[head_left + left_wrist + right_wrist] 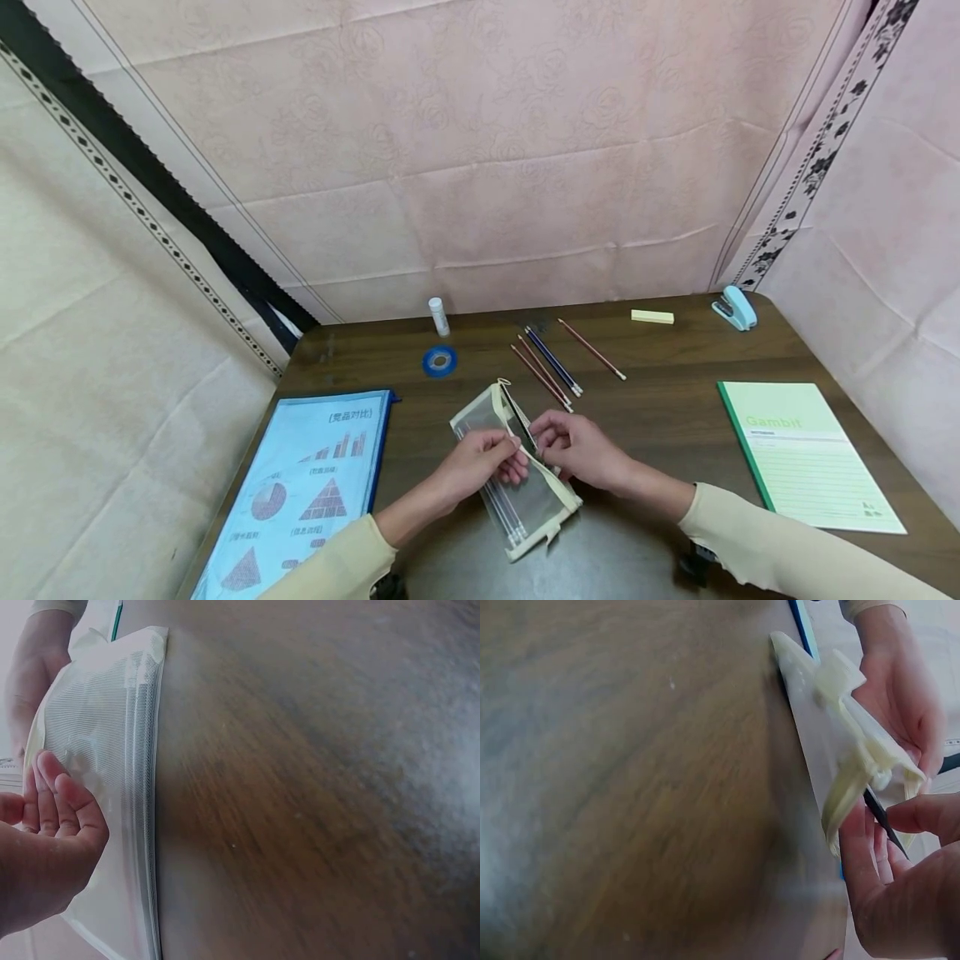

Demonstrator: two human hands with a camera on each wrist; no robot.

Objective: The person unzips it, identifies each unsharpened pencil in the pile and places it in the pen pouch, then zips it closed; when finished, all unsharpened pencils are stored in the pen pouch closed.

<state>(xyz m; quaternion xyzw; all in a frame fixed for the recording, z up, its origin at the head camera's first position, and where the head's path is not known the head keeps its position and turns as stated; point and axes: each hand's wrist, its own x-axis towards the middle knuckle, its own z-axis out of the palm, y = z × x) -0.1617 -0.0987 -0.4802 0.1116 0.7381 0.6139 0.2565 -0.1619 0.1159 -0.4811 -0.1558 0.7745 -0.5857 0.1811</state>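
A see-through mesh pencil pouch (534,500) with cream edging lies slanted between both hands, its long opening toward the right hand. My left hand (483,458) grips the cream edge near its middle, fingers curled; in the left wrist view the left hand (56,825) covers part of the mesh (97,712). On the opposite side, my right hand (573,446) pinches the edge of the opening. In the right wrist view, a thin dark strip (881,814) runs between the right thumb and fingers beside the bunched cream edging (847,787); I cannot tell what it is.
Beyond the pouch lie several pencils (555,362), blue tape (439,361) and a glue stick (438,317). A pale yellow strip (652,317) and blue stapler (735,309) are farther right. A blue chart folder (300,483) lies left, a green-spined notebook (810,454) right.
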